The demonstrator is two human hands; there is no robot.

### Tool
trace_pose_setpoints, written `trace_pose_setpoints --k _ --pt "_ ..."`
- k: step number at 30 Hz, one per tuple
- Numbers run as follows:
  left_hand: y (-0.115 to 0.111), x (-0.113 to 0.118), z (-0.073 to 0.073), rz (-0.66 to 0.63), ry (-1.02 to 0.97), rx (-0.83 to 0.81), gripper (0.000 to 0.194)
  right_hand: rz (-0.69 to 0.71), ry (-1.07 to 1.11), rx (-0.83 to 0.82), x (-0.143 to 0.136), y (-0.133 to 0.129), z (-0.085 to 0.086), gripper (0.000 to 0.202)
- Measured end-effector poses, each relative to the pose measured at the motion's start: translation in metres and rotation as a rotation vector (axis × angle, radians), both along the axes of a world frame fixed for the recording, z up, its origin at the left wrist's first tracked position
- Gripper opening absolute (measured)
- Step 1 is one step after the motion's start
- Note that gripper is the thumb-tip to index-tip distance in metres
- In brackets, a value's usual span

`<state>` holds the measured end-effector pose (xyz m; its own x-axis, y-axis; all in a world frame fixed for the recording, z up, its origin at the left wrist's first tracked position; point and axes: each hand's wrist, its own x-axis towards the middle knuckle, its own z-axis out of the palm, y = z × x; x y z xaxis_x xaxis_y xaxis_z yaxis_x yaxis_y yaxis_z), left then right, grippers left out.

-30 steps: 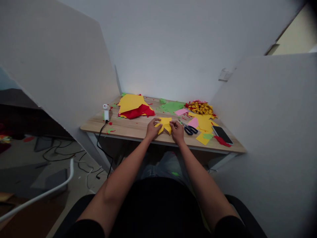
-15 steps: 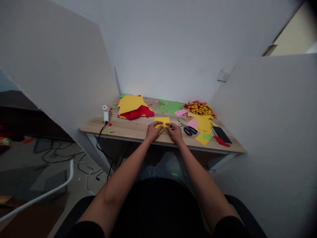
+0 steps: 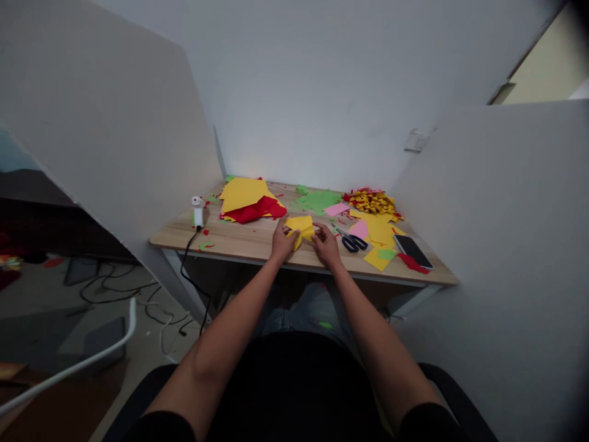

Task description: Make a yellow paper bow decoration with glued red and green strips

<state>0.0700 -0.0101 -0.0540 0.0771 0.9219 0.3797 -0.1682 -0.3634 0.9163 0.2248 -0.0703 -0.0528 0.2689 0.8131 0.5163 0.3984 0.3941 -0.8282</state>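
Note:
A creased yellow sheet [image 3: 301,224] is held between both hands just above the front edge of the wooden table [image 3: 230,240]. My left hand [image 3: 282,242] grips its left side, thumb on top. At the sheet's right edge, my right hand [image 3: 326,245] pinches it with thumb and fingers. Dark-handled scissors [image 3: 352,241] lie just right of my right hand, their blades pointing up and left. A pink piece [image 3: 359,229] lies beside them.
Yellow sheets [image 3: 242,193] and red material [image 3: 257,210] lie back left. Green scraps [image 3: 318,200] are behind my hands. A pile of folded yellow pieces [image 3: 373,201] sits back right, a phone [image 3: 413,252] front right. A white corded device [image 3: 197,213] stands left.
The yellow sheet has tilted and shows more of its folds. My left fingers have moved up along its left side, and my right fingers have shifted slightly at its right edge.

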Motion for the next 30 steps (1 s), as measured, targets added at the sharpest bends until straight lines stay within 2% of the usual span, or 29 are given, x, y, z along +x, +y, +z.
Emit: trace_pose_setpoints --k 2,8,14,17,21,25,30 --pt "0.002 -0.001 0.001 0.031 -0.036 -0.035 0.062 0.0 0.023 0.003 0.0 0.001 -0.001 0.051" --pt "0.001 -0.004 0.004 0.017 -0.073 -0.095 0.04 -0.013 0.067 -0.009 -0.001 0.001 -0.001 0.048" --pt "0.005 -0.001 0.01 -0.026 -0.003 -0.207 0.045 0.04 0.099 -0.075 0.004 0.006 0.0 0.052" --pt "0.018 -0.004 0.014 -0.101 0.094 -0.294 0.035 0.05 0.141 -0.117 0.016 0.016 0.0 0.044" --pt "0.041 -0.01 0.025 -0.193 0.188 -0.339 0.03 0.071 0.206 -0.199 0.032 0.035 0.0 0.032" --pt "0.061 -0.006 0.043 -0.286 0.182 -0.326 0.022 0.112 0.275 -0.258 0.038 0.053 0.008 0.036" --pt "0.073 0.011 0.06 -0.453 0.138 -0.371 0.035 0.157 0.366 -0.267 0.037 0.069 0.028 0.045"
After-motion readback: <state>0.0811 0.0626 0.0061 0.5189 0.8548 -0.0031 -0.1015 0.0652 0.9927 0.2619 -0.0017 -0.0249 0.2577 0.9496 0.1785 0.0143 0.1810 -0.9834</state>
